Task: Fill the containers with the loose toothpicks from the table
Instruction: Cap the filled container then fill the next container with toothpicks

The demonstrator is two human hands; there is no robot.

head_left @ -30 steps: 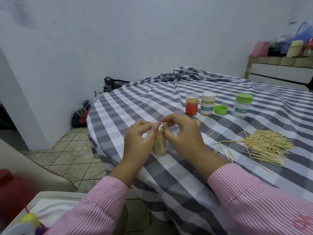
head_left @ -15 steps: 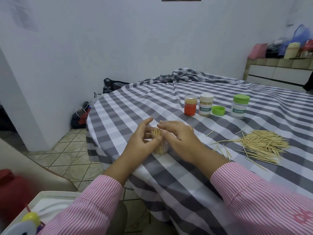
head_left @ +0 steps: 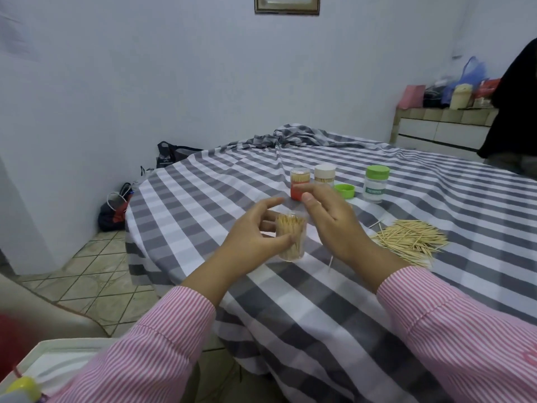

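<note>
A clear container [head_left: 291,239] packed with upright toothpicks stands on the checked tablecloth [head_left: 203,205] near the table's front edge. My left hand [head_left: 255,237] holds it from the left, thumb across its front. My right hand [head_left: 331,225] hovers just right of it, fingers spread and holding nothing. A pile of loose toothpicks [head_left: 412,239] lies to the right. One stray toothpick [head_left: 330,262] lies under my right wrist.
Behind my hands stand a red container [head_left: 300,187] of toothpicks, a white-lidded container [head_left: 324,175], a loose green lid [head_left: 344,190] and a green-lidded container [head_left: 375,184]. Bags [head_left: 114,210] sit on the tiled floor at the left. A shelf [head_left: 441,126] is at the back right.
My right hand has lifted off the top of the clear container and moved right, its fingers spread. My left hand has kept hold of the container. The camera has tilted up.
</note>
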